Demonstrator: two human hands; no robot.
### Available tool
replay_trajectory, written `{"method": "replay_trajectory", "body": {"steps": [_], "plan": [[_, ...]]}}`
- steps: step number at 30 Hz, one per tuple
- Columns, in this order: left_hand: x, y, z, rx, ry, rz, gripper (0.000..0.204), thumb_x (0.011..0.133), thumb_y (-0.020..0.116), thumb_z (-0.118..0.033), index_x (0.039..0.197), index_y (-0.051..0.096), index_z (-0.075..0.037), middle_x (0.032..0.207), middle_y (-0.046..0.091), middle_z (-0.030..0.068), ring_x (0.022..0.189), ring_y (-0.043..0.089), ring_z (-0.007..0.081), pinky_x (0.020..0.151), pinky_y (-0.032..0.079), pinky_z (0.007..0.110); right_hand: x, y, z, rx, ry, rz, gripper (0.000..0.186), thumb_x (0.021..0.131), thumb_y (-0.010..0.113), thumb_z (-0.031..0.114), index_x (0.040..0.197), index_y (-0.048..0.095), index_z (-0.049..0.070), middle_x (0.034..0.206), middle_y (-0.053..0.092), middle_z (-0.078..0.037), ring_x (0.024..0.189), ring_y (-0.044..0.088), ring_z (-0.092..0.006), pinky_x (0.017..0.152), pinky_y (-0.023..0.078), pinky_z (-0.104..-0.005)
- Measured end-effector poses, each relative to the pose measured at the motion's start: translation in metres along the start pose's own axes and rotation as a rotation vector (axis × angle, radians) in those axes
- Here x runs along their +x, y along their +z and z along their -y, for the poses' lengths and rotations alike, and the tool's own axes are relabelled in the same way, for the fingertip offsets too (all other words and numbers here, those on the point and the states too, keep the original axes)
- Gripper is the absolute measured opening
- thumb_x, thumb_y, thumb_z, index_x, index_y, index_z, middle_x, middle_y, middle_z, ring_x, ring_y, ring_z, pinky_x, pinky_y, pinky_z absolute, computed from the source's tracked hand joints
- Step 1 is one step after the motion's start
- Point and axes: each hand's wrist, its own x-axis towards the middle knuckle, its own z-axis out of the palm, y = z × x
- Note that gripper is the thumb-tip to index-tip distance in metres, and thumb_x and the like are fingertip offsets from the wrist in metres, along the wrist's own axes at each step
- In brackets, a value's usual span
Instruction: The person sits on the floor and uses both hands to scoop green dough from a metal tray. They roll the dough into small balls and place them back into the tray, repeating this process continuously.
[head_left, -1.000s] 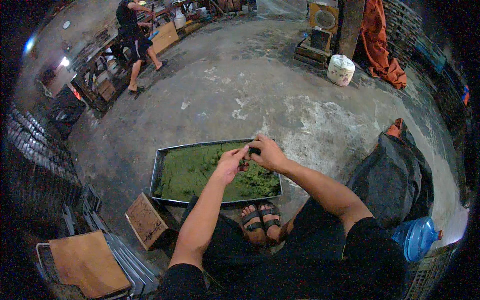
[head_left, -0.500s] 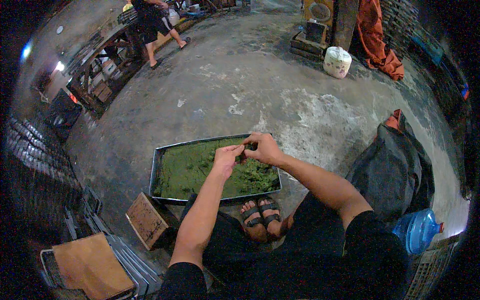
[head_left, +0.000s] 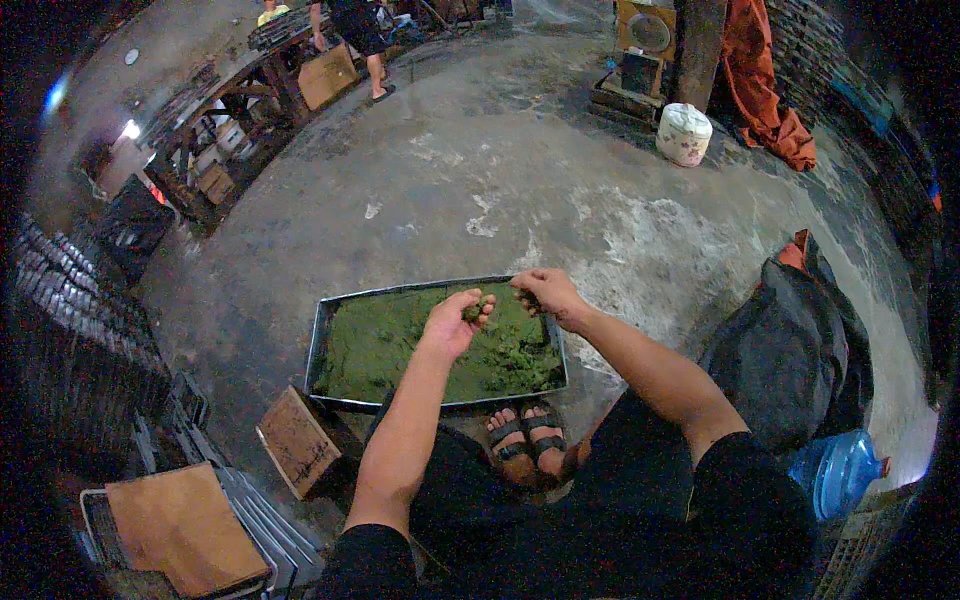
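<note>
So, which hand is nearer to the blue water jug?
Right. The right hand is forward and left of the water jug; the left hand, over the tray, is farther left.

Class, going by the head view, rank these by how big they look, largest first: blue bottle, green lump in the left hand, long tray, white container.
1. long tray
2. blue bottle
3. white container
4. green lump

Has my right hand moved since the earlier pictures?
Yes: judged against the tray, your right hand has shifted rightward, opening a gap from your left hand.
</note>
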Motion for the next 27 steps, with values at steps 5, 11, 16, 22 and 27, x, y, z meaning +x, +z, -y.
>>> {"method": "replay_trajectory", "body": {"steps": [5,11,16,22,27], "plan": [[-0.007,-0.007,-0.011,-0.032,-0.075,-0.076,0.032,0.087,0.058,-0.038,0.081,0.052,-0.008,0.068,0.051,0.0035,0.054,0.044,0.0116,0.045,0.033,0.024,0.002,-0.01,-0.004,0.237,0.078,-0.012,0.023,0.086,0.059,0.028,0.088,0.061,0.005,0.074,0.055,-0.001,0.054,0.047,-0.0097,0.047,0.039,-0.0258],[-0.02,0.003,-0.019,-0.029,0.053,-0.172,0.053,0.085,0.053,-0.056,0.055,0.033,-0.017,0.048,0.032,-0.0019,0.039,0.031,0.011,0.034,0.022,0.027,0.0,-0.001,0.0,-0.007,-0.023,-0.128,0.043,0.088,0.055,0.044,0.065,0.052,0.007,0.056,0.046,-0.001,0.043,0.038,-0.0112,0.038,0.03,-0.0263],[-0.017,-0.003,-0.026,-0.147,0.114,-0.177,0.047,0.089,0.052,-0.05,0.059,0.042,-0.015,0.05,0.039,0.0,0.04,0.033,0.0115,0.034,0.025,0.027,0.006,-0.004,0.003,-0.139,-0.049,-0.27,0.056,0.089,0.05,0.05,0.049,0.044,0.01,0.043,0.034,0.0,0.036,0.031,-0.0132,0.035,0.025,-0.0289],[0.007,-0.026,-0.015,-0.055,0.007,-0.105,0.037,0.093,0.047,-0.04,0.093,0.061,-0.006,0.074,0.06,0.0068,0.052,0.047,0.0132,0.043,0.035,0.024,-0.002,-0.002,0.01,0.12,-0.072,-0.08,0.041,0.088,0.053,0.044,0.07,0.054,0.007,0.061,0.053,-0.005,0.042,0.039,-0.012,0.039,0.031,-0.0271],[-0.012,-0.018,-0.032,-0.227,-0.069,-0.066,0.046,0.092,0.043,-0.05,0.084,0.059,-0.007,0.063,0.053,0.0041,0.046,0.042,0.0135,0.039,0.03,0.025,-0.005,-0.017,0.017,0.307,0.084,-0.038,0.038,0.089,0.053,0.042,0.075,0.054,0.007,0.066,0.056,-0.006,0.043,0.041,-0.0119,0.04,0.031,-0.0263]]}}
